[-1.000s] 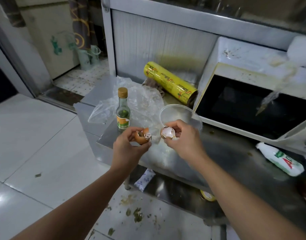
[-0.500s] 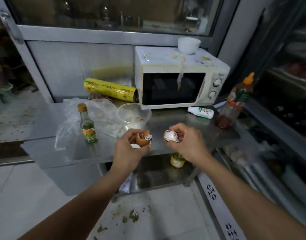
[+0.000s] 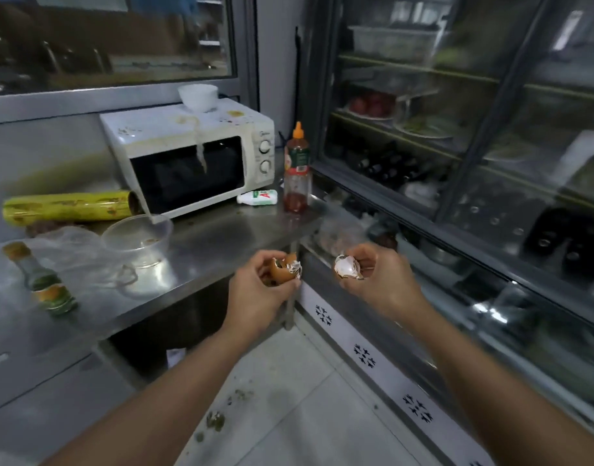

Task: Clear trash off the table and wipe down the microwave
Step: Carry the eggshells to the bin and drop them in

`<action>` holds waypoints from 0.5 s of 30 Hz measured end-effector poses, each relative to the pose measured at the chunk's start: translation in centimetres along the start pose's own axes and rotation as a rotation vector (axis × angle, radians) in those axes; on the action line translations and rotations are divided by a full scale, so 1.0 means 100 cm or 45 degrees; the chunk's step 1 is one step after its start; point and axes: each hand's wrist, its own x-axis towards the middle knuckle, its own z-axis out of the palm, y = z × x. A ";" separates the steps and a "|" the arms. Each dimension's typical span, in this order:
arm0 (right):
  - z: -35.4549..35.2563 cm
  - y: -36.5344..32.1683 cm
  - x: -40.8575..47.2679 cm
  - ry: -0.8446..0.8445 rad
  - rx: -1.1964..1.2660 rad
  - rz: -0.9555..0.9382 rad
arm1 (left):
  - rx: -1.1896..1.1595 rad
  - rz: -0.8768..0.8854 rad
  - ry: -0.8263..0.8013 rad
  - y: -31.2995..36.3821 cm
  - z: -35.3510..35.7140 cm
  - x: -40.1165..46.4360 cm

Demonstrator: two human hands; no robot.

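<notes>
At frame centre, the left hand (image 3: 258, 290) grips a brown eggshell half (image 3: 284, 269) in curled fingers, and the right hand (image 3: 378, 280) grips a second eggshell half (image 3: 346, 267) showing its white interior. Both are off the right end of the table (image 3: 221, 240). The stained microwave (image 3: 191, 156) stands at upper left; the bowl (image 3: 198, 95) on top appears white, though blurred.

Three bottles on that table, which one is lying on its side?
The small white bottle with the red and green label, lying in front of the microwave. The tall sauce bottle with the orange cap beside it stands upright; the small green bottle at the left leans.
</notes>
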 end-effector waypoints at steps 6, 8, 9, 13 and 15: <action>-0.085 0.047 -0.081 0.128 -0.079 0.127 | -0.011 0.061 -0.204 0.029 0.087 -0.052; -0.113 0.064 -0.113 0.173 -0.106 0.173 | -0.022 0.063 -0.291 0.037 0.119 -0.076; -0.128 0.073 -0.131 0.198 -0.113 0.197 | -0.028 0.071 -0.337 0.041 0.135 -0.090; -0.186 0.102 -0.204 0.294 -0.165 0.293 | -0.072 0.102 -0.472 0.060 0.198 -0.152; -0.214 0.114 -0.243 0.351 -0.199 0.332 | -0.083 0.108 -0.555 0.072 0.229 -0.183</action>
